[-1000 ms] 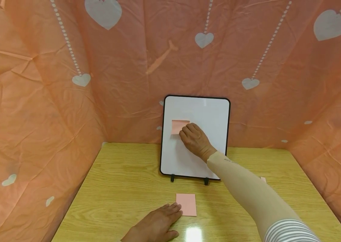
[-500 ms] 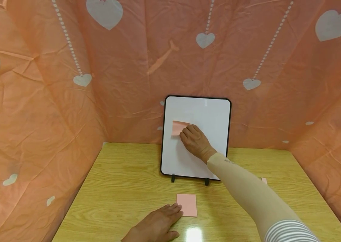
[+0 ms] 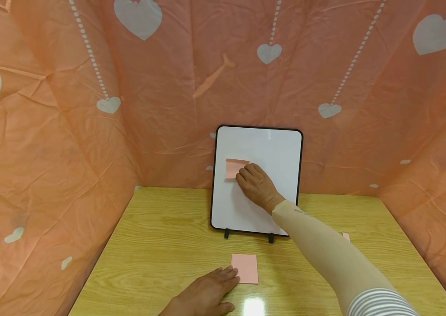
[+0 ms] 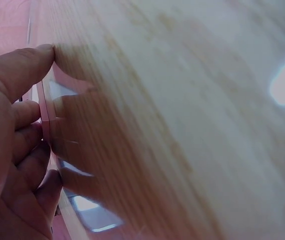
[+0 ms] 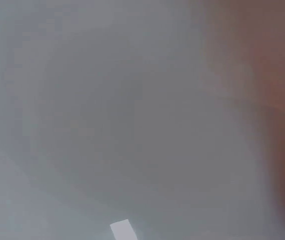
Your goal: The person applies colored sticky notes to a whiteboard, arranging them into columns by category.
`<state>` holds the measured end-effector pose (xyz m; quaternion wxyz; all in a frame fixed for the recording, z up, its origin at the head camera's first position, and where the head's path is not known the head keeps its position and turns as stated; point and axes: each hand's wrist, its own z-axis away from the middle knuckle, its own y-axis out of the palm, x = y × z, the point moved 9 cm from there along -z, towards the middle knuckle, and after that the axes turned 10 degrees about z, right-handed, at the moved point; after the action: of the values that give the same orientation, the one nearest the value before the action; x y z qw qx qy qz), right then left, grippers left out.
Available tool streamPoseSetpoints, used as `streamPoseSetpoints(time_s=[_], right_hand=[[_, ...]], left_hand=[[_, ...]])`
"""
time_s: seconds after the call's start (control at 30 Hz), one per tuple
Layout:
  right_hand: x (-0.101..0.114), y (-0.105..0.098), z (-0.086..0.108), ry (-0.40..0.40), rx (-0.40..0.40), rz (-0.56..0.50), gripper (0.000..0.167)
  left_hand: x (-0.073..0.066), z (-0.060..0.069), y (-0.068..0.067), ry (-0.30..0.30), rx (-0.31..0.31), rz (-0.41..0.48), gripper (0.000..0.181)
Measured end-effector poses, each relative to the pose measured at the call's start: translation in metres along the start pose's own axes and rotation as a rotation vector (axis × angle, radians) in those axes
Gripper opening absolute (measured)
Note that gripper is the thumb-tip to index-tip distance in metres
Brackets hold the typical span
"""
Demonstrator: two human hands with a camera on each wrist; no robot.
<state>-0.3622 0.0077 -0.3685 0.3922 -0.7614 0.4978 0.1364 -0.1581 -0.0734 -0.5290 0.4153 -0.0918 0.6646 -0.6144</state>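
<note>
The right hand (image 3: pixel 257 185) pinches the right part of a pink paper square (image 3: pixel 234 168) at the upper left of a white board (image 3: pixel 262 145) with a black frame. Its fingers hide the paper's right side. In the right wrist view only a blurred part of the hand (image 5: pixel 282 125) shows. The left hand (image 3: pixel 206 293) lies on the table with spread, relaxed fingers, their tips touching the left edge of a flat pink pad (image 3: pixel 246 268). The left wrist view shows the left hand (image 4: pixel 20 135) beside the pad's thin edge (image 4: pixel 44 112).
Two black feet (image 3: pixel 227 233) support the board on the wooden table (image 3: pixel 148 245). A small pink piece (image 3: pixel 346 236) lies beyond the right forearm. Pink cloth (image 3: pixel 160 145) with hearts hangs behind and at both sides.
The paper at the right hand dips slightly lower on the board, with its top edge less level than at first. The left hand stays put.
</note>
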Motion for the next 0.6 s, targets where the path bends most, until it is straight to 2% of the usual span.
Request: streamPoseSetpoints(time_s=[0.33, 0.6], right_hand=[[-0.001, 0.002, 0.001, 0.026, 0.035, 0.026, 0.019], [0.001, 0.005, 0.004, 0.031, 0.071, 0.021, 0.018]], left_hand=[[0.0, -0.001, -0.002, -0.001, 0.001, 0.002, 0.066], [-0.005, -0.007, -0.012, 0.014, -0.044, -0.102, 0.052]])
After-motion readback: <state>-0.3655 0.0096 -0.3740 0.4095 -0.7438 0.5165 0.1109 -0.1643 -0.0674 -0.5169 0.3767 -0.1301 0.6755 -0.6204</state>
